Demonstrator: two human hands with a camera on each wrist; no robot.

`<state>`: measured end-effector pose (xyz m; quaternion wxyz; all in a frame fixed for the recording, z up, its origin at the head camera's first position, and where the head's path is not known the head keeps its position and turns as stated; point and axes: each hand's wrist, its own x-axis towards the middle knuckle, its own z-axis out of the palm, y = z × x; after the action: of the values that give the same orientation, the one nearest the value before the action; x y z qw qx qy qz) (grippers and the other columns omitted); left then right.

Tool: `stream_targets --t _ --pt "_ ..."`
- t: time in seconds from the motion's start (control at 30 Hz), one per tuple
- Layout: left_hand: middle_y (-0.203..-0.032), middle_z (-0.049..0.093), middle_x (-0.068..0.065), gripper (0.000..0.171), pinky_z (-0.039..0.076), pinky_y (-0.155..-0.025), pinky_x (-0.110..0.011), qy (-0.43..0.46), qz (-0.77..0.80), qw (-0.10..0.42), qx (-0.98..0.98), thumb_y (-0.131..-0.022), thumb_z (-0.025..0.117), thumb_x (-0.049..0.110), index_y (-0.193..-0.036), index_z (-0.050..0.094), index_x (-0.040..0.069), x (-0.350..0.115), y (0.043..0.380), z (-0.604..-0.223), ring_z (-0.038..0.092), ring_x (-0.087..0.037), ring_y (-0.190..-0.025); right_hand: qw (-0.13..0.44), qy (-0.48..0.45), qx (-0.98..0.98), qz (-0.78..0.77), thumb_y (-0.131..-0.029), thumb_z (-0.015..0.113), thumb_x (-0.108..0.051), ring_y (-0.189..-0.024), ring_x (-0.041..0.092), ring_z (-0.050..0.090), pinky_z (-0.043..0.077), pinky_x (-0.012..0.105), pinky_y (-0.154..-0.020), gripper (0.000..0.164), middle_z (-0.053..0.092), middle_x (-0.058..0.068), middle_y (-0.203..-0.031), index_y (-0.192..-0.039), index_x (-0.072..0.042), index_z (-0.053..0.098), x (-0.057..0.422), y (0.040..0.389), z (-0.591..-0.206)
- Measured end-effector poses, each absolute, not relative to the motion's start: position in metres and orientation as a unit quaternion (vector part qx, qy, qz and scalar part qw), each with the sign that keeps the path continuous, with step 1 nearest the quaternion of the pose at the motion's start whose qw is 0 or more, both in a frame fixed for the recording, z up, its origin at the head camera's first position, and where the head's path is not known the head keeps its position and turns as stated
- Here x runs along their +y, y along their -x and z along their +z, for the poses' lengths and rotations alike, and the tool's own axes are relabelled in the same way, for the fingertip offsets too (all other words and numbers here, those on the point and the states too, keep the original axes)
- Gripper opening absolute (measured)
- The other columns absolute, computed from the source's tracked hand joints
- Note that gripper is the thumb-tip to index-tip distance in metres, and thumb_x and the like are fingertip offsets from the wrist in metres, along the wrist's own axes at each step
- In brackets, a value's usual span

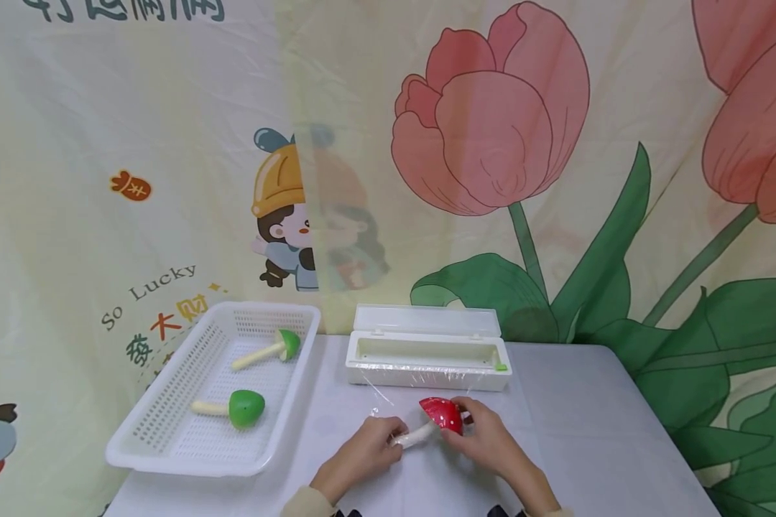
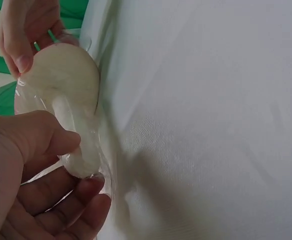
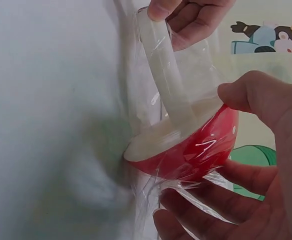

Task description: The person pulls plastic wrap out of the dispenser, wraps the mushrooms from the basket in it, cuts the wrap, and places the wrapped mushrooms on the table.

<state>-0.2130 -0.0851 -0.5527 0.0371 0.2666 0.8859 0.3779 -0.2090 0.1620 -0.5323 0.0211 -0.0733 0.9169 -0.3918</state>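
Printed cloth hangs behind the white-covered worktop. Through the head view we see a white basket with two green-capped mushrooms and a long white box, its lid raised. Nearer us, the red-capped mushroom sits between the left hand and the right hand.

In the right wrist view, clear film lies creased around the mushroom. We would judge it best to steady the stem, draw the film snug over the cap and smooth creases gently, lest it tear. The right hand holds the cap, thumb on its rim, fingers spread and curved beneath.

In the left wrist view, we find the left hand closed further, pinching the stem's end between thumb and fingers.
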Motion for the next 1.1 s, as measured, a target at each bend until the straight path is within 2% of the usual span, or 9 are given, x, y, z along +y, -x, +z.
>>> stream_targets --t 0.2,0.33,0.4,0.57,0.7,0.83,0.97,1.03,1.1 --pt "-0.086 0.072 0.001 0.028 0.048 -0.061 -0.018 -0.261 0.353 0.045 0.897 -0.081 0.071 -0.004 -0.108 0.077 0.001 -0.085 0.22 -0.554 0.051 0.001 -0.067 0.026 0.052 0.919 -0.39 -0.081 0.086 -0.033 -0.094 0.017 0.062 0.059 0.034 -0.075 0.057 0.068 0.006 -0.116 -0.128 -0.008 0.064 0.16 0.219 -0.533" --pt "-0.098 0.075 0.0 0.036 0.055 -0.077 -0.027 -0.237 0.327 0.057 0.913 -0.079 0.08 0.005 -0.115 0.075 0.007 -0.087 0.221 -0.557 0.061 -0.004 -0.082 0.024 0.044 0.922 -0.383 -0.082 0.084 -0.037 -0.093 0.017 0.061 0.059 0.034 -0.074 0.057 0.069 0.005 -0.115 -0.127 -0.008 0.065 0.159 0.225 -0.534" --pt "-0.097 0.075 0.002 0.038 0.055 -0.078 -0.029 -0.23 0.314 0.049 0.92 -0.079 0.083 0.008 -0.116 0.074 0.009 -0.09 0.22 -0.559 0.062 -0.005 -0.083 0.024 0.042 0.924 -0.379 -0.083 0.083 -0.039 -0.092 0.016 0.061 0.059 0.034 -0.074 0.056 0.069 0.005 -0.114 -0.127 -0.009 0.066 0.158 0.227 -0.534" --pt "-0.083 0.069 0.009 0.023 0.049 -0.066 -0.023 -0.24 0.324 0.026 0.915 -0.088 0.078 0.011 -0.111 0.075 0.01 -0.098 0.216 -0.565 0.053 0.001 -0.071 0.02 0.05 0.923 -0.381 -0.083 0.084 -0.042 -0.092 0.017 0.061 0.058 0.032 -0.072 0.057 0.069 0.005 -0.117 -0.128 -0.012 0.066 0.156 0.229 -0.532" --pt "-0.085 0.07 0.009 0.022 0.051 -0.067 -0.023 -0.253 0.327 0.033 0.91 -0.091 0.075 0.012 -0.113 0.075 0.01 -0.103 0.214 -0.568 0.054 0.003 -0.072 0.016 0.054 0.92 -0.387 -0.082 0.085 -0.045 -0.093 0.018 0.063 0.059 0.033 -0.071 0.06 0.071 0.006 -0.118 -0.128 -0.012 0.067 0.153 0.229 -0.529" --pt "-0.084 0.07 0.01 0.022 0.052 -0.068 -0.025 -0.259 0.31 0.036 0.914 -0.089 0.077 0.011 -0.111 0.076 0.013 -0.105 0.212 -0.568 0.054 0.002 -0.073 0.016 0.056 0.923 -0.38 -0.081 0.084 -0.046 -0.09 0.016 0.063 0.059 0.032 -0.07 0.059 0.071 0.005 -0.116 -0.127 -0.011 0.068 0.151 0.23 -0.529" --pt "-0.073 0.062 0.013 0.011 0.047 -0.061 -0.024 -0.26 0.271 0.033 0.926 -0.086 0.08 0.014 -0.095 0.074 0.017 -0.104 0.21 -0.565 0.049 0.0 -0.066 0.025 0.057 0.924 -0.378 -0.081 0.084 -0.048 -0.086 0.014 0.062 0.057 0.029 -0.065 0.058 0.071 0.004 -0.112 -0.123 -0.011 0.069 0.148 0.232 -0.528" --pt "-0.07 0.059 0.012 0.012 0.044 -0.057 -0.024 -0.256 0.233 0.012 0.938 -0.084 0.082 0.019 -0.09 0.073 0.017 -0.102 0.21 -0.562 0.047 -0.002 -0.064 0.025 0.059 0.921 -0.385 -0.082 0.084 -0.048 -0.085 0.014 0.062 0.056 0.028 -0.062 0.057 0.071 0.005 -0.109 -0.121 -0.009 0.069 0.146 0.234 -0.528" --pt "-0.074 0.06 0.007 0.02 0.043 -0.058 -0.026 -0.241 0.187 -0.025 0.952 -0.08 0.086 0.026 -0.093 0.075 0.015 -0.099 0.211 -0.561 0.049 -0.006 -0.066 0.023 0.06 0.918 -0.392 -0.083 0.083 -0.047 -0.084 0.015 0.062 0.056 0.027 -0.061 0.055 0.071 0.004 -0.108 -0.12 -0.009 0.069 0.145 0.236 -0.527"
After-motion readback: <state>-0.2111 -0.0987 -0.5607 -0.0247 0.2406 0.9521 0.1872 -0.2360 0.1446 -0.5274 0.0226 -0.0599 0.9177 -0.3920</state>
